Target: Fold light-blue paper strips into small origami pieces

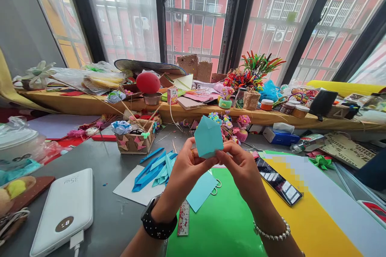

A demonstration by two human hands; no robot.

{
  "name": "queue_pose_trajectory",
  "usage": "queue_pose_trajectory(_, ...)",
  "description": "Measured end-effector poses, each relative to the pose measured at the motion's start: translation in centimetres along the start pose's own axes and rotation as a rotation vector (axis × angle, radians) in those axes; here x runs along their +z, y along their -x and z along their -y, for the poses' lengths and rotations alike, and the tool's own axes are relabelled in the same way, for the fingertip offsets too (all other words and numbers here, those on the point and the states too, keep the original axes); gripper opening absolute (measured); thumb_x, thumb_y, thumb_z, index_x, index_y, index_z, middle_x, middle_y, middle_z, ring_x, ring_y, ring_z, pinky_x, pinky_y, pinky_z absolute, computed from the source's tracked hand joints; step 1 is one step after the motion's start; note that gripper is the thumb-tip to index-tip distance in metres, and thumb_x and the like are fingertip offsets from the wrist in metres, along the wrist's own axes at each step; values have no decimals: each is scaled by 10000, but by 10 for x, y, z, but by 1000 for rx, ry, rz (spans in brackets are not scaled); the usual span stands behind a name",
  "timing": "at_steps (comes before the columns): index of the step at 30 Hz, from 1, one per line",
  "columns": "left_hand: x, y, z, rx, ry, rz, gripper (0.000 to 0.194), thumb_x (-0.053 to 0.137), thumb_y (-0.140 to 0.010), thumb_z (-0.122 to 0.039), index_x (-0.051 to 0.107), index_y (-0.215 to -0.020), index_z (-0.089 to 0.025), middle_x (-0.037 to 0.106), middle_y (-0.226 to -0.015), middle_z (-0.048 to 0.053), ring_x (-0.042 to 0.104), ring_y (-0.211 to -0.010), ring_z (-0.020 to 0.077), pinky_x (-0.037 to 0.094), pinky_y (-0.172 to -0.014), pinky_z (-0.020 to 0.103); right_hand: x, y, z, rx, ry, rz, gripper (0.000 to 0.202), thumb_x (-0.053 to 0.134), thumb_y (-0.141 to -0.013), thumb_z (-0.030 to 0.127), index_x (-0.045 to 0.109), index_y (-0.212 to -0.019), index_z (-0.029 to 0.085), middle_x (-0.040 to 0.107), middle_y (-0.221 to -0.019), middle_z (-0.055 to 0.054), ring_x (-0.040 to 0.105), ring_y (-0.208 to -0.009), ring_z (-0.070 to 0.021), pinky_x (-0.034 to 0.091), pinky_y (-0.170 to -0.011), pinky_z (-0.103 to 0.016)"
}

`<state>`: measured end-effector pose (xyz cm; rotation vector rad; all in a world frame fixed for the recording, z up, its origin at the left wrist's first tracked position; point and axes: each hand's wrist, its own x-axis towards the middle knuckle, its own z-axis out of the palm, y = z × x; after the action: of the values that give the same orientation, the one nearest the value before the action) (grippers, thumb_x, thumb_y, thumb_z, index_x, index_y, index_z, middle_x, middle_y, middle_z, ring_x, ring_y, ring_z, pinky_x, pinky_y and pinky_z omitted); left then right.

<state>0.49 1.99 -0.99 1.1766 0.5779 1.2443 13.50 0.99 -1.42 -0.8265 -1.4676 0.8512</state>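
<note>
A light blue sheet of folded paper point(208, 138) is held up in front of me, its top corners folded to a point. My left hand point(190, 160) grips its lower left edge, thumb in front and fingers behind. At the lower right corner, my right hand point(239, 160) pinches it between thumb and fingers. Below the hands lies another light blue paper point(200, 192) on a green mat point(217, 225). Scissors point(216, 188) show only their handle loops beside that paper, and a patterned ruler point(183, 219) rests near my left wrist.
Folded blue paper strips point(150, 172) lie on white paper to the left. A cardboard basket point(135, 142) stands behind them. A white power bank point(64, 209) with a cable is at the front left, a phone point(280, 180) on the right. Crafts crowd the windowsill ledge point(169, 109).
</note>
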Motion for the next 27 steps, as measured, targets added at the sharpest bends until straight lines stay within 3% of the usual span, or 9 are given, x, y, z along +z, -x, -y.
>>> queue_pose_trajectory(8,6,3,-2,-40,30,11,369,706,-626,-142,463,-903,-153,681,-780,32,644,-750,177,493,-719,290,2,2,4,-37,78,-47,230,445,-839,272,504,-638,180,434,-639,24,461,-604,-106,398,-553,-206)
queue_pose_trajectory(13,5,4,-5,-75,-67,-28,407,752,-548,-189,515,-876,-149,672,-772,31,629,-715,181,470,-627,249,0,0,2,-128,405,-96,231,414,-857,268,484,-655,181,460,-667,2,458,-633,-134,380,-575,-244)
queue_pose_trajectory(18,-3,5,-19,-63,-218,-205,523,726,-565,-319,507,-1015,-167,666,-798,35,612,-705,184,446,-591,255,-7,-4,-2,-224,673,19,245,383,-866,257,496,-665,174,504,-705,-33,482,-688,-165,387,-625,-282)
queue_pose_trajectory(22,-8,5,-26,14,-295,-268,474,697,-601,-313,533,-1026,-181,676,-784,31,595,-656,148,422,-573,228,-12,-4,-2,-262,713,121,217,418,-854,262,543,-701,174,533,-780,-56,513,-736,-176,422,-663,-296)
queue_pose_trajectory(27,-9,3,-19,87,-245,-358,307,696,-613,-258,578,-887,-187,648,-746,-5,572,-628,114,419,-550,198,-10,-3,0,-152,570,1,194,499,-805,361,542,-779,173,562,-801,-56,538,-750,-177,460,-657,-290)
